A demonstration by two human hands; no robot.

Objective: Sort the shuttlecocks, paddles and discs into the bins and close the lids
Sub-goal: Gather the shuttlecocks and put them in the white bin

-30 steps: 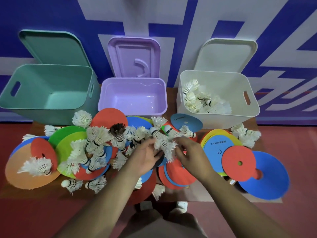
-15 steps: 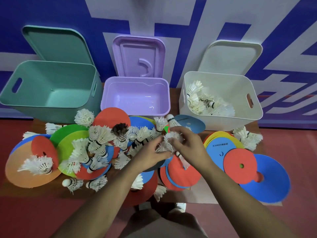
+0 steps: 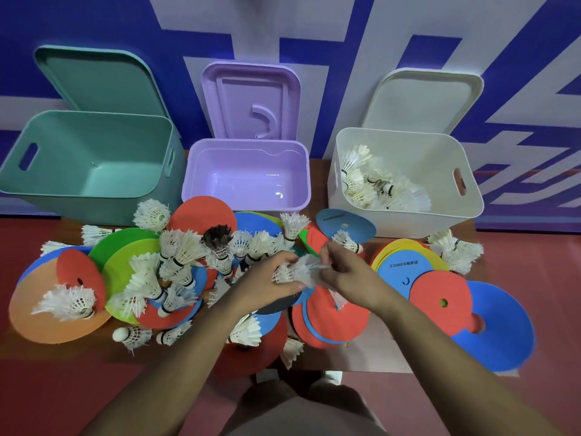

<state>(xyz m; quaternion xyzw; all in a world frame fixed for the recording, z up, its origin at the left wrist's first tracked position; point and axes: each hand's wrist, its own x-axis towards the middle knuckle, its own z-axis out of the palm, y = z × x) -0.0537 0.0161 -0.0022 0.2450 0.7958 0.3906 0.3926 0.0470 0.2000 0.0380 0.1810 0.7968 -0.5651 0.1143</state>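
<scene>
Between my left hand (image 3: 267,276) and my right hand (image 3: 349,275), over the middle of the low table, is a bunch of white shuttlecocks (image 3: 298,270); both hands grip it. More white shuttlecocks (image 3: 176,262) and one dark-feathered shuttlecock (image 3: 217,239) lie among flat coloured discs (image 3: 440,302) all over the table. At the back stand a green bin (image 3: 94,155) and a purple bin (image 3: 248,171), both with nothing inside, and a white bin (image 3: 405,152) with several shuttlecocks (image 3: 377,187) in it. I see no paddle.
Each bin's lid leans open against the blue and white wall: green lid (image 3: 100,80), purple lid (image 3: 251,99), white lid (image 3: 424,99). A large orange disc (image 3: 37,319) overhangs the table's left end and a blue disc (image 3: 500,328) its right end. Red floor surrounds the table.
My hands have gathered the shuttlecocks into one tighter bunch and lifted it slightly off the discs. The view has tilted a little.
</scene>
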